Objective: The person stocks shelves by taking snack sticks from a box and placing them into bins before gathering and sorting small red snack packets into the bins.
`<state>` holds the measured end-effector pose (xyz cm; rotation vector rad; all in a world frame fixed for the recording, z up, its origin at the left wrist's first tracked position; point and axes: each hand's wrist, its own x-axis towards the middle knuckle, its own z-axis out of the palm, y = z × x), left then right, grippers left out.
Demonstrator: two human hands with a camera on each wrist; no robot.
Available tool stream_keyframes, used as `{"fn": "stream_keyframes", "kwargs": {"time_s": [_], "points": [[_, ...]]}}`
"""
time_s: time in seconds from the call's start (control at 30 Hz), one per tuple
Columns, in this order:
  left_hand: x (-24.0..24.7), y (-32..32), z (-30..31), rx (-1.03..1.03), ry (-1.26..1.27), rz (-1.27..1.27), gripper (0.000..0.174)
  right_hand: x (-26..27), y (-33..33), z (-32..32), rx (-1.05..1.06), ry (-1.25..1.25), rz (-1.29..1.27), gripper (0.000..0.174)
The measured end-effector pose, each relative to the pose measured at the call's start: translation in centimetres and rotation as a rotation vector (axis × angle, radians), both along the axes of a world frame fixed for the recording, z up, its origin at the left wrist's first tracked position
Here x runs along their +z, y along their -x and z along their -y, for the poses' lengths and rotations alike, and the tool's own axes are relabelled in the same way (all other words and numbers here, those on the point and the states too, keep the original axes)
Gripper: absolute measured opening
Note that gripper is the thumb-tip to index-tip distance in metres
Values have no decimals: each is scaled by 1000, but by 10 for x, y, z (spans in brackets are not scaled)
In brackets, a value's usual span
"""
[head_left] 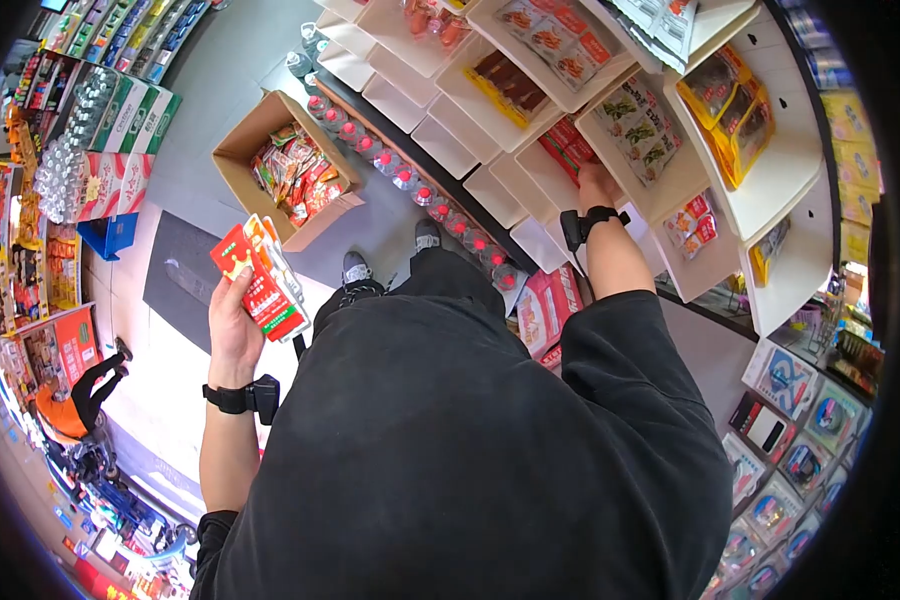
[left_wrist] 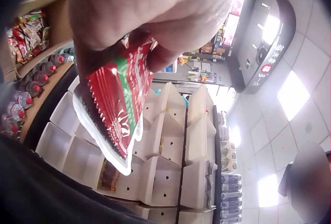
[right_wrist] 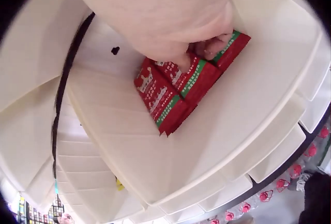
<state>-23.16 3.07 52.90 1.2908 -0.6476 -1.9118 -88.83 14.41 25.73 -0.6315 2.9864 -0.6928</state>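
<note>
My left hand [head_left: 236,325] grips a small stack of flat packets, a red one [head_left: 260,283] on top with white-edged ones behind it. In the left wrist view the thumb and fingers pinch the red packet [left_wrist: 121,100] by its upper part. My right hand [head_left: 597,188] reaches down into a white bin. Inside that bin, in the right wrist view, red packets with green bands [right_wrist: 160,97] lie side by side, and the fingers of my right hand [right_wrist: 170,22] touch the packets at the back; their tips are partly hidden.
An open cardboard box [head_left: 322,222] full of mixed packets stands on the floor. Bottles with red caps [head_left: 402,177] line the foot of the shelf. Tiered white bins [head_left: 440,146] rise at the right, some holding packets. A person in orange [head_left: 58,412] is at the far left.
</note>
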Motion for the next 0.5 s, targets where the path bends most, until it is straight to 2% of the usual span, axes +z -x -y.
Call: {"fn": "stream_keyframes", "kwargs": {"time_s": [0.07,0.13,0.2,0.23,0.27,0.3,0.33,0.4,0.47,0.5], "points": [[-1,0,4,-42,10,-2,34,12,-8,-4,-8,7,-16,41],[-1,2,9,-73,31,-21,33,26,-44,-4,31,17,307,35],[-5,5,14,-137,57,-50,31,63,-119,-4,307,186,363,29],[-2,11,17,-165,61,-75,29,86,-161,4,360,219,589,24],[-2,14,19,-195,71,-95,28,166,-222,13,549,296,758,22],[-2,18,22,-243,76,-108,28,210,-265,19,633,307,916,21],[-2,22,25,-294,81,-120,28,254,-303,24,744,309,926,24],[-3,31,29,-409,118,-121,29,294,-355,31,951,310,863,26],[-1,41,31,-483,104,-182,29,311,-393,40,1015,312,591,37],[3,47,31,-504,111,-191,29,323,-404,44,950,197,550,40]]}}
